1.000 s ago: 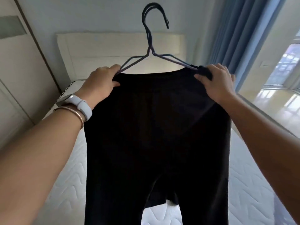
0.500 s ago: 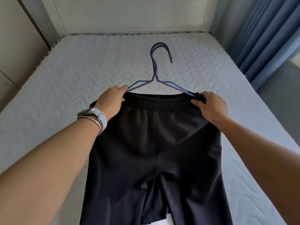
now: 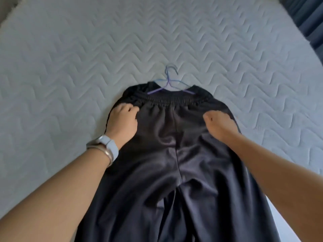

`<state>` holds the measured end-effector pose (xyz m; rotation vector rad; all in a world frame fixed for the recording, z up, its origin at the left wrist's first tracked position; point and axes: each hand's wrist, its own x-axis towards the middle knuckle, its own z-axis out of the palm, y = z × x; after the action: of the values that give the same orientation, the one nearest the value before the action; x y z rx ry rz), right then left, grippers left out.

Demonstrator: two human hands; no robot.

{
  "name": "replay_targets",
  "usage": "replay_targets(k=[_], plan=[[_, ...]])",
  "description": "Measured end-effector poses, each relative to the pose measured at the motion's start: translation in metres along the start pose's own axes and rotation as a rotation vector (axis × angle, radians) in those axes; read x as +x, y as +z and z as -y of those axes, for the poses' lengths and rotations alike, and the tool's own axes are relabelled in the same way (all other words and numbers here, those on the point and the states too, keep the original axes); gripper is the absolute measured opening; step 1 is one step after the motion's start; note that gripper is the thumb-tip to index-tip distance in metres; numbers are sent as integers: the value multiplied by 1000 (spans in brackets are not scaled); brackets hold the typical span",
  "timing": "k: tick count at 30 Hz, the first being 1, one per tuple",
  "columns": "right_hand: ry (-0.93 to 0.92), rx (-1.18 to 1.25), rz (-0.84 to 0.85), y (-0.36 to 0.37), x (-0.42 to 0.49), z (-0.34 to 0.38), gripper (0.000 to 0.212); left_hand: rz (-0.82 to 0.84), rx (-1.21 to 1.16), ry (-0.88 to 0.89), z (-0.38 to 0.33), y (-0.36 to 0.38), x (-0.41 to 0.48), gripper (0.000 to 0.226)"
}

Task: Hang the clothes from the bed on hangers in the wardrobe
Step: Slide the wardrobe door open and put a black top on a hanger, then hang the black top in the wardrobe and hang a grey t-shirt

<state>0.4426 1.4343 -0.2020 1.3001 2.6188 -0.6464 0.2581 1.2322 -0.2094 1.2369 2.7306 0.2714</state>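
Black trousers (image 3: 174,172), smooth, slightly shiny, gathered elastic waistband, flat mid-bed (image 3: 70,67) on the chevron-quilted mattress. Thin lilac wire hanger (image 3: 168,82) tucked in the waistband, hook out. Left hand (image 3: 122,119) and right hand (image 3: 218,123) curled on the fabric below the waistband; grip can't be told.

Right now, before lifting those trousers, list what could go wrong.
1. The hanger looks loosely tucked into the gathered waistband of the black trousers; lifted, they may slide off.
2. The left hand and right hand rest on fabric below the hanger; a tug there could pull it free.
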Motion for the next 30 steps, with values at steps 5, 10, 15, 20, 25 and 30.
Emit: replay_targets(k=[5,10,15,20,25,30], plan=[[75,111,190,35,-76,-24,29,180,-267,-245,14,10,-104,28],[82,232,373,39,-169,-29,26,298,-446,-410,14,-3,-211,24],[174,386,520,36,-277,-53,24,484,-566,-493,10,-32,-338,25],[209,425,570,15,-377,-87,21,594,-636,-642,-2,-73,-478,27],[281,435,541,19,-468,-138,18,452,-769,-894,-39,-98,-614,19],[322,383,677,45,-553,-170,15,226,-1142,-1235,-107,-91,-726,13]])
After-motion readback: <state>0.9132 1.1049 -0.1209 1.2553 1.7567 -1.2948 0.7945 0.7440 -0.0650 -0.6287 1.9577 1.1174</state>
